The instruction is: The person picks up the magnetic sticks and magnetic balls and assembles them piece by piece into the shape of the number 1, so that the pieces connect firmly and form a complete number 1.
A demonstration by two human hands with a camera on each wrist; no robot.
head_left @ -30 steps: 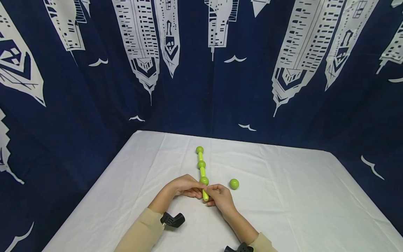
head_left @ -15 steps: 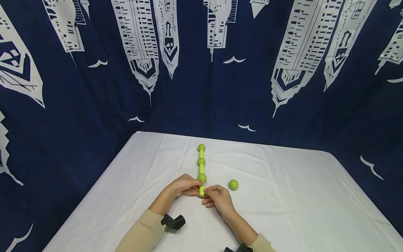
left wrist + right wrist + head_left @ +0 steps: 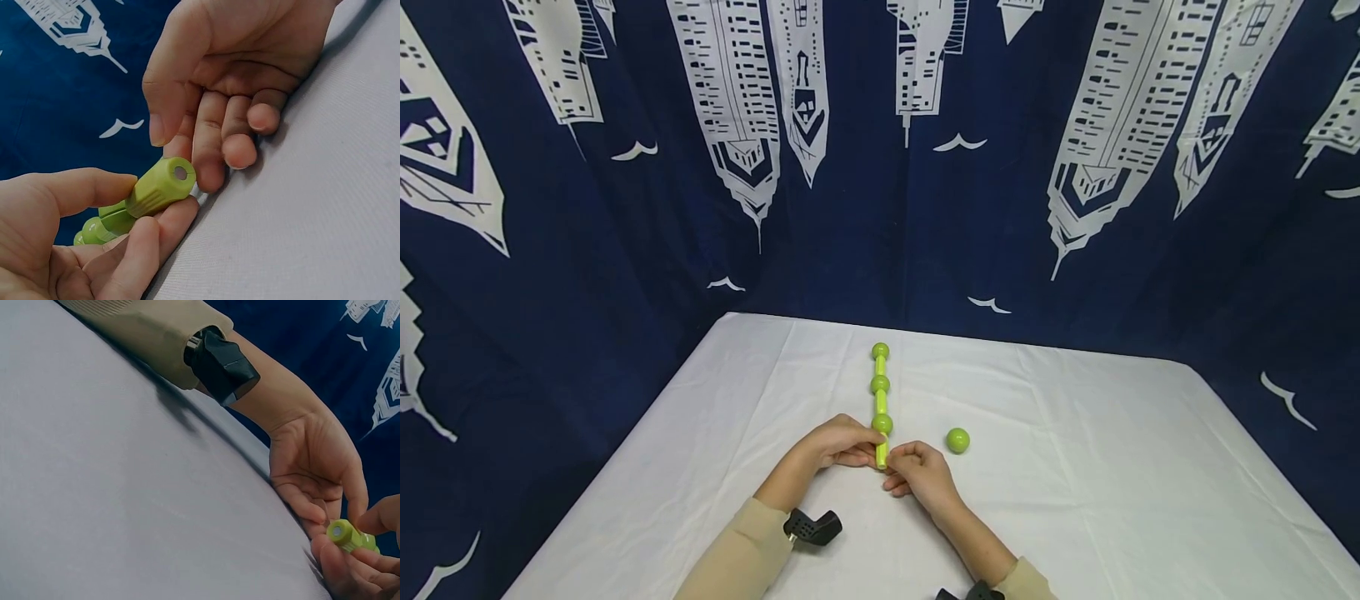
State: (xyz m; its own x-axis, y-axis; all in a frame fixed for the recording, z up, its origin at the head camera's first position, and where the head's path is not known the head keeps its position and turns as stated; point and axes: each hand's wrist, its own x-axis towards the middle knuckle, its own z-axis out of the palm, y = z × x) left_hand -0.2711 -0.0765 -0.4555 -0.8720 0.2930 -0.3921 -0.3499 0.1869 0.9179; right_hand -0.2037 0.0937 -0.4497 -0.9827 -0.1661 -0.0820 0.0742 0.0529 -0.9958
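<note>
A straight chain of green balls (image 3: 880, 384) and lime magnetic sticks points away from me across the table. My left hand (image 3: 844, 440) pinches the nearest magnetic stick (image 3: 882, 452) between thumb and fingers, just below the third ball. In the left wrist view this stick's free end shows a grey round disc (image 3: 180, 173). My right hand (image 3: 923, 473) is beside that end, fingers loosely bent, its thumb apart from the stick; one fingertip lies right behind the end in the left wrist view. Off to the right of the chain sits a loose green ball (image 3: 957, 440).
White cloth covers the table (image 3: 1075, 467). Behind it hangs a dark blue curtain (image 3: 865, 250) printed with white buildings and birds. A black wrist camera (image 3: 812, 527) sticks out from the left sleeve.
The chain was slightly tilted and has swung straight, its near end shifting left and away from me. My right fingers have come off the stick. Over the last half second little has moved.
</note>
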